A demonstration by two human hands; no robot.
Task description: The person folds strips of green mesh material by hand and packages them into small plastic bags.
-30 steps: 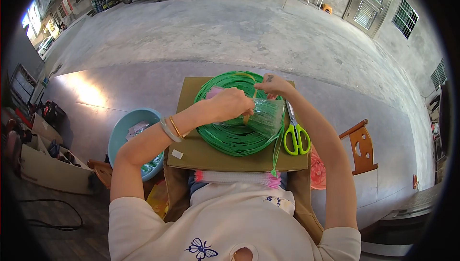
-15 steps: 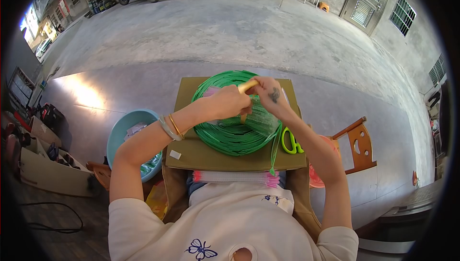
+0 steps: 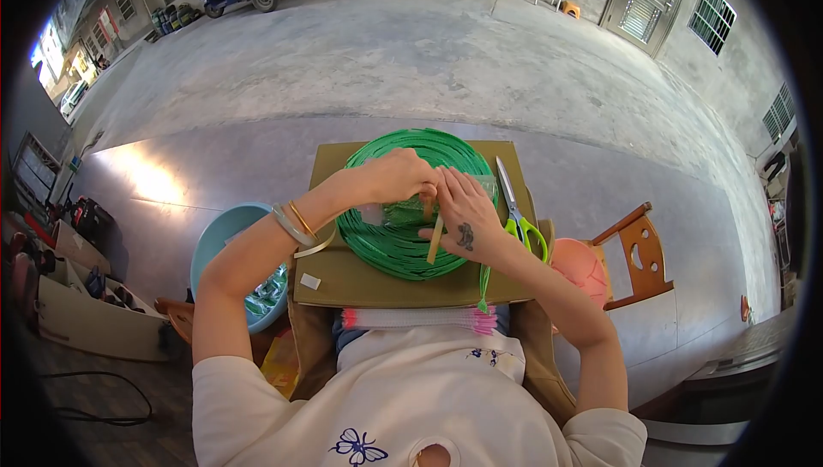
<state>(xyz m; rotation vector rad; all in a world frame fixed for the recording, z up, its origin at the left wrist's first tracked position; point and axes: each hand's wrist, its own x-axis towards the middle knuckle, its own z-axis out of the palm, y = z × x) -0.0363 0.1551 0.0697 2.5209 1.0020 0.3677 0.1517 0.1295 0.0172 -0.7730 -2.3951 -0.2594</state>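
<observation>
A coil of green strapping (image 3: 390, 257) lies on the brown cardboard box lid (image 3: 330, 291) before me. Over the coil, my left hand (image 3: 399, 176) is closed, fingertips pinched on a pale yellow strip (image 3: 435, 242). My right hand (image 3: 470, 218) meets it from the right, fingers bent over the strip and thumb apart. A clear plastic bag (image 3: 403, 212) is partly hidden beneath my hands. Another length of pale strip (image 3: 315, 249) curves out near my left wrist. Green-handled scissors (image 3: 512, 201) lie right of the coil.
A blue basin (image 3: 210, 244) with packets stands at left. Pink-tipped clear tubes (image 3: 420, 320) lie across my lap. A pink round container (image 3: 576, 268) and a wooden chair (image 3: 643, 257) are at right. A small white label (image 3: 310, 281) lies on the lid.
Both hands have moved lower, and the right hand has turned its back upward. The strip now hangs downward between them. The scissors' blades have come into sight.
</observation>
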